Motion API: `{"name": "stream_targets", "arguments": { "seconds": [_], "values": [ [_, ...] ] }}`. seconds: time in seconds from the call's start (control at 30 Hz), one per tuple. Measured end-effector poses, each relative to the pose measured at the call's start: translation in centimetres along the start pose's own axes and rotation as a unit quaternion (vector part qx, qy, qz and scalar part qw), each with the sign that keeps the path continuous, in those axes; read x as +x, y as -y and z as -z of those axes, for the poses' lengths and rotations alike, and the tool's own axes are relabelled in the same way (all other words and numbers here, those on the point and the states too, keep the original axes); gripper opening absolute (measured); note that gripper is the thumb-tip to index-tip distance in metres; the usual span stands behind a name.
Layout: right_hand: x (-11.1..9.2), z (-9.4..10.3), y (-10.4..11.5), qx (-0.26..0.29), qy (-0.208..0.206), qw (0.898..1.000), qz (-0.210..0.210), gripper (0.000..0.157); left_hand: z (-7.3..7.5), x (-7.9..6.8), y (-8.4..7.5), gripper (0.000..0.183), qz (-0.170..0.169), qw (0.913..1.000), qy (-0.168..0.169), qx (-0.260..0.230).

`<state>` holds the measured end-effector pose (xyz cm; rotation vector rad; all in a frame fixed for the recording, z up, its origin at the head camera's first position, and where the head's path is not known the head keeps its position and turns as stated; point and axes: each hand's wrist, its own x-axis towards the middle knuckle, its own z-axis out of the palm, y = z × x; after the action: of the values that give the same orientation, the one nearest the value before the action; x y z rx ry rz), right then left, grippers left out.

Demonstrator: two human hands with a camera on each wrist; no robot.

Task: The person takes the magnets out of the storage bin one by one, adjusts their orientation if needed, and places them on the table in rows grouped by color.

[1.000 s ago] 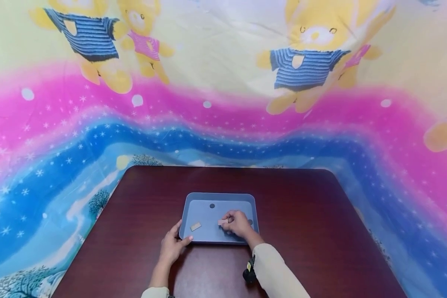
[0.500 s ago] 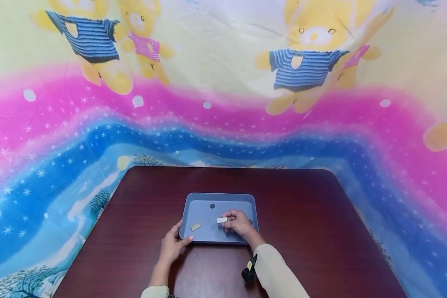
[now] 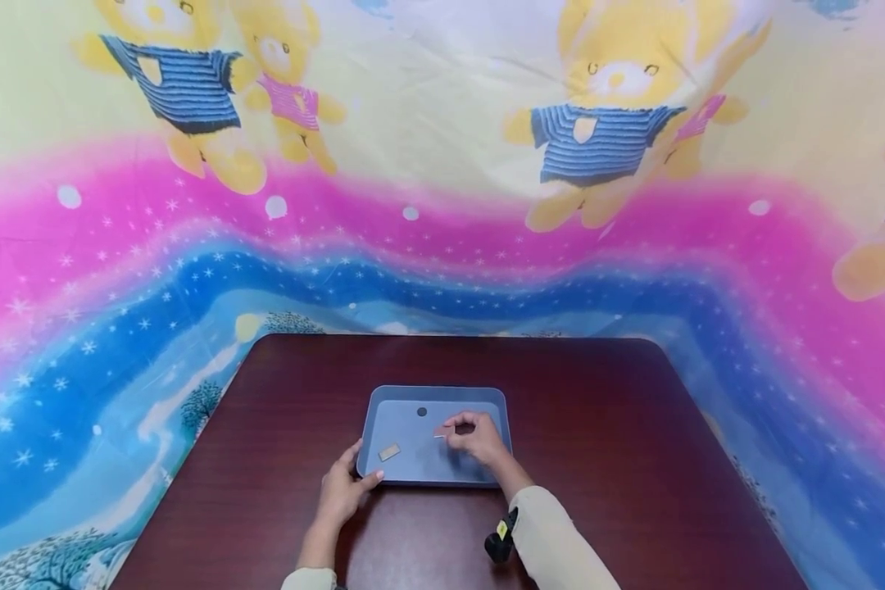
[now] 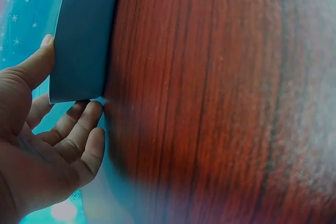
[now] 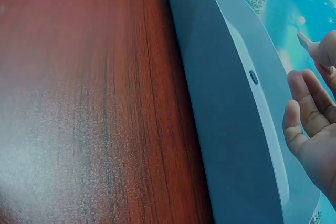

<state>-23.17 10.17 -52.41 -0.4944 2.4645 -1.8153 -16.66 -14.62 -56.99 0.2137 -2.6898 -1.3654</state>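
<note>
In the head view a blue-grey rectangular tray [image 3: 442, 393] lies on the table. My left hand [image 3: 342, 489] grips its near left corner; in the left wrist view the thumb [image 4: 44, 51] lies on the tray's rim and the fingers are at the outer wall. Over the tray, my right hand [image 3: 481, 444] pinches a small flat rectangular piece [image 3: 441, 432] between thumb and fingertips. The right wrist view shows this piece [image 5: 303, 40] nearly edge-on. A similar tan rectangular piece [image 3: 389, 451] lies in the tray's left part.
A dark round disc [image 3: 422, 412] lies at the tray's far side. One dark disc [image 5: 254, 77] also shows in the right wrist view. The reddish-brown table [image 3: 590, 426] surrounds the tray, and a printed cloth [image 3: 442, 270] hangs behind it.
The piece in my right hand has turned from a pale broad face to a thinner, pinkish look. The right hand has shifted slightly. My left hand keeps its grip on the tray.
</note>
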Motion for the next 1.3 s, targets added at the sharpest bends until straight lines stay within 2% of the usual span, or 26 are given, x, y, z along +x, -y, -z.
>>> {"name": "stream_targets", "arguments": {
  "seconds": [0.17, 0.23, 0.5, 0.63, 0.73, 0.97, 1.1, 1.2, 1.3],
  "values": [
    [0.2, 0.1, -2.3, -0.014, 0.003, 1.000, -0.001, 0.016, 0.1, -0.1, 0.2, 0.071, -0.003, 1.0000, -0.001, -0.006],
    [0.0, 0.4, -2.3, -0.025, 0.001, 1.000, -0.005, 0.017, 0.0, -0.1, 0.2, 0.071, -0.006, 1.0000, -0.002, -0.004],
    [-1.9, 3.2, 0.4, -0.022, -0.017, 0.999, 0.036, 0.018, -0.5, -0.3, -0.2, 0.072, -0.011, 0.9999, -0.006, -0.010],
    [-2.2, 4.0, 0.8, -0.019, -0.029, 0.999, 0.034, 0.019, -0.3, -0.3, -0.2, 0.072, -0.015, 0.9998, -0.005, -0.009],
    [-2.1, 4.5, 0.1, -0.016, -0.037, 0.998, 0.039, 0.019, 0.0, -0.2, -0.2, 0.071, -0.011, 0.9999, -0.006, -0.007],
    [-1.7, 6.2, -3.5, -0.043, -0.076, 0.995, 0.049, 0.018, 0.1, -0.1, -0.1, 0.076, -0.017, 0.9998, 0.009, -0.009],
    [-1.9, 7.2, -3.7, -0.040, -0.082, 0.995, 0.032, 0.016, 0.2, 0.0, -0.1, 0.076, -0.026, 0.9996, 0.013, -0.005],
    [-2.5, 7.7, -2.7, -0.048, -0.085, 0.995, 0.004, 0.015, 0.3, 0.1, 0.1, 0.074, -0.034, 0.9993, 0.015, 0.010],
    [-2.6, 8.6, -3.6, -0.047, -0.100, 0.994, -0.006, 0.016, 0.5, 0.2, 0.0, 0.076, -0.036, 0.9988, 0.021, 0.026]
  ]
}}
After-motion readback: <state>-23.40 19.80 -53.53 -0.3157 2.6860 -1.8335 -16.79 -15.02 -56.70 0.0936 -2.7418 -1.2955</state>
